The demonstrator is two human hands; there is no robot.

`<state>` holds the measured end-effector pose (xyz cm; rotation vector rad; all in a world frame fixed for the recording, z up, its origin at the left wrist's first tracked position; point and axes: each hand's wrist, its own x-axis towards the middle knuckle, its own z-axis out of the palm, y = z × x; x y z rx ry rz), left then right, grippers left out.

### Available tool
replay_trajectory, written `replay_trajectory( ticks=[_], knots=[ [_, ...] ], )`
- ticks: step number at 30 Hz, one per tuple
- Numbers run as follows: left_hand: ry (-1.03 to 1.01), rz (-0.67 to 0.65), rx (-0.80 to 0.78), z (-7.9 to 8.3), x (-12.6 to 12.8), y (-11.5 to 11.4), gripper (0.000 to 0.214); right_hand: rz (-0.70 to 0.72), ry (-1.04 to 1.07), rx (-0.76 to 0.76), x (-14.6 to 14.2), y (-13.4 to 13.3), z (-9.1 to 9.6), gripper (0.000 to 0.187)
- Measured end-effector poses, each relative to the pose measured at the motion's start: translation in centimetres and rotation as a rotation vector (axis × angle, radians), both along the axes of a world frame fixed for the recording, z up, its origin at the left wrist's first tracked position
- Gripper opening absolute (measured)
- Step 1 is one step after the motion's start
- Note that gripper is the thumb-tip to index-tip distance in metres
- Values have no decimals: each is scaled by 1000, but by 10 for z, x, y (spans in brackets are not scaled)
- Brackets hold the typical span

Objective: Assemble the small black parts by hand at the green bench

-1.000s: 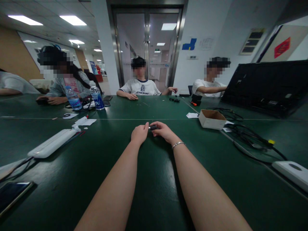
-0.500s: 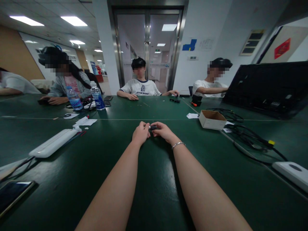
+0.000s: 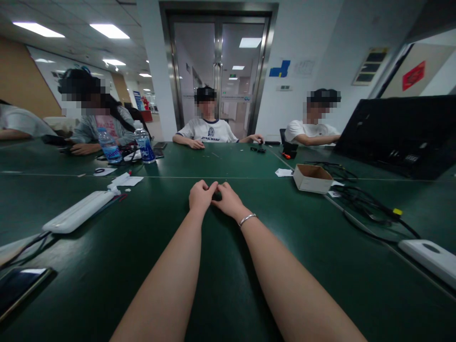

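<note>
My left hand point(image 3: 201, 195) and my right hand point(image 3: 230, 200) meet over the middle of the green table point(image 3: 228, 266). Both have their fingers curled and their thumbs close together. Between them a small dark cylindrical object point(image 3: 216, 195) shows only as a dark patch. Fingers cover most of it, so its exact kind cannot be made out. A silver bracelet point(image 3: 247, 219) circles my right wrist.
A small cardboard box point(image 3: 309, 184) stands right of my hands, with black cables point(image 3: 370, 204) beyond it. On the left are a white power strip point(image 3: 80, 211), a phone point(image 3: 23, 287) and two bottles point(image 3: 144, 145). A monitor point(image 3: 399, 135) stands far right; people sit around the table.
My hands have moved slightly left and closer together. The dark cylinder with a silvery end, visible between them before, is now mostly covered by fingers.
</note>
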<state>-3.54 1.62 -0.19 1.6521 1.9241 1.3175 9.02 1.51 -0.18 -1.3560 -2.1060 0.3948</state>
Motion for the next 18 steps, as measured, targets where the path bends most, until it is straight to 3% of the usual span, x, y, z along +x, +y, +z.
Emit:
replay_trajectory(
  ticks=[3,6,9,13,16,18],
  knots=[
    [-6,-65,-61,0,2,-2,38,-12,34,6,-2,-1,1,19],
    [-27,-82,-68,0,4,-4,36,0,249,-162,-5,1,0,8],
    [-23,-88,-114,-1,8,-9,36,11,515,-380,-6,1,-3,17],
    [44,-145,-160,-2,11,-20,36,94,750,-450,-3,-5,-5,22],
    [30,-253,-229,14,11,-46,39,100,828,-507,3,-12,-2,26],
    [56,-339,-227,38,8,-83,51,115,847,-541,13,-19,1,28]
  ],
)
